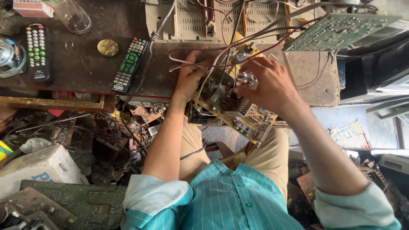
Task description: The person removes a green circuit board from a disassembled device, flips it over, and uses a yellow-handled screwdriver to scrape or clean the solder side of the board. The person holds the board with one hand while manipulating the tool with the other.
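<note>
Both hands' fingers grip a circuit board (232, 100) over the cluttered dark workbench (85, 64); floor apparently scrap-strewn.

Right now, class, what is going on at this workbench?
A person in a striped teal shirt holds a wired circuit board at the edge of a dark workbench. The left hand grips the board's far side, and the right hand rests on its top components. Two remote controls lie on the bench, and a green board sits upper right.
</note>
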